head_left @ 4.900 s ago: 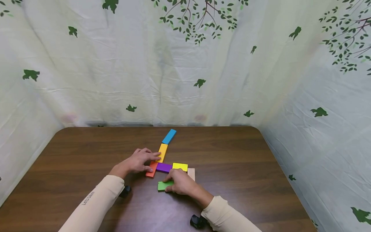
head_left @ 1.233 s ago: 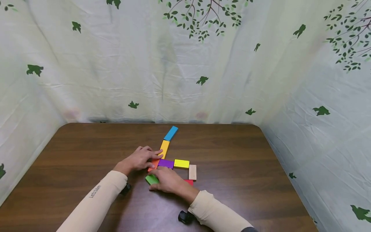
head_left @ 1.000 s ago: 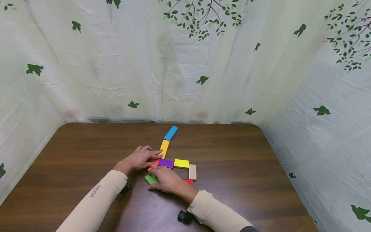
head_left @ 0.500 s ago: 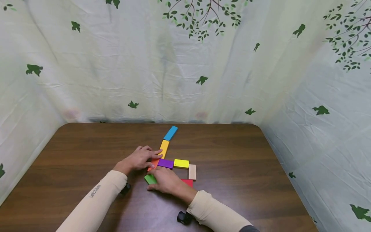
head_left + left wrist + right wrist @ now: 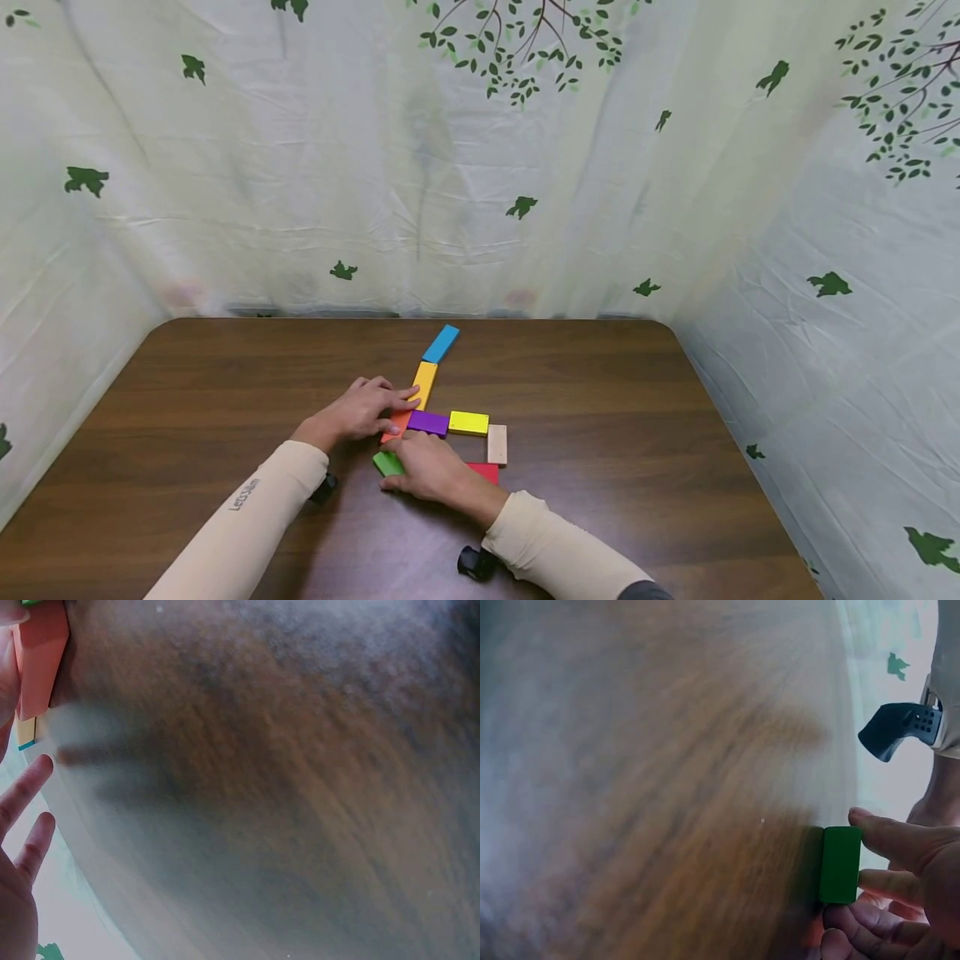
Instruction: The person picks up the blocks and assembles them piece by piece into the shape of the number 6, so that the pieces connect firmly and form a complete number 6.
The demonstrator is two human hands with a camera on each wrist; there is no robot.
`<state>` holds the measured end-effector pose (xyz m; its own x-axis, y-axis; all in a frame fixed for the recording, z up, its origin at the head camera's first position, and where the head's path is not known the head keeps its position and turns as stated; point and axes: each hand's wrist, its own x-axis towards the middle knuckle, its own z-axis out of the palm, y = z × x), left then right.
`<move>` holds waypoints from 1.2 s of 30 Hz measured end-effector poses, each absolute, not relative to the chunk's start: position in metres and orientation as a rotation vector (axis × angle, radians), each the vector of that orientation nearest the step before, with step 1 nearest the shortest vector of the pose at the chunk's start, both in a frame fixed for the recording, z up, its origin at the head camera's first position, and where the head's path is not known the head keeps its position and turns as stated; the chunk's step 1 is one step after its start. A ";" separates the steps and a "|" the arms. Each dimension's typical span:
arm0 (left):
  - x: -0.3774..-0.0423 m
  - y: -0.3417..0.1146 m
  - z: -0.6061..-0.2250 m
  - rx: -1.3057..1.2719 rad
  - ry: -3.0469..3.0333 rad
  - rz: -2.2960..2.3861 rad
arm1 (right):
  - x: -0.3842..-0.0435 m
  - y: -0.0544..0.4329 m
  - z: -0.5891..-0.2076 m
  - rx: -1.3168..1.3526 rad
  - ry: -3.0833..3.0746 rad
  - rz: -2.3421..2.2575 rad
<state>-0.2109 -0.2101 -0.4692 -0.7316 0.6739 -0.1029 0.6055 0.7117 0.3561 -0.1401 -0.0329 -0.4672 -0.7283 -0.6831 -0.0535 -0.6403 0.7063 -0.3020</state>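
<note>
Flat coloured blocks lie in a branching line on the table. My right hand pinches the green block between thumb and fingers; it lies slanted by the near end of the orange-red block. Whether those two blocks touch is hidden by my fingers. My left hand rests with its thumb on the orange-red block and extended fingertips at the amber block. Beyond the amber one lies a blue block. A purple block and a yellow block run rightward from the orange-red one.
A plain wood block stands crosswise at the yellow block's right end, with a red block below it, partly behind my right hand. The brown table ends at a pale curtain. Black wrist devices hang under both sleeves.
Since the oldest frame, my right hand has moved left with the green block and turned it to a slant, uncovering the red block. Over the last second both hands stay almost still.
</note>
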 end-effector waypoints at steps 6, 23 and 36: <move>-0.211 -0.209 -0.468 1.034 2.691 0.448 | -0.139 -0.033 -0.466 -1.051 2.767 -0.375; -0.210 -0.207 -0.465 1.034 2.696 0.445 | -0.138 -0.029 -0.465 -1.033 2.803 -0.389; -0.211 -0.206 -0.465 1.011 2.694 0.438 | -0.158 0.021 -0.458 -1.102 2.656 -0.651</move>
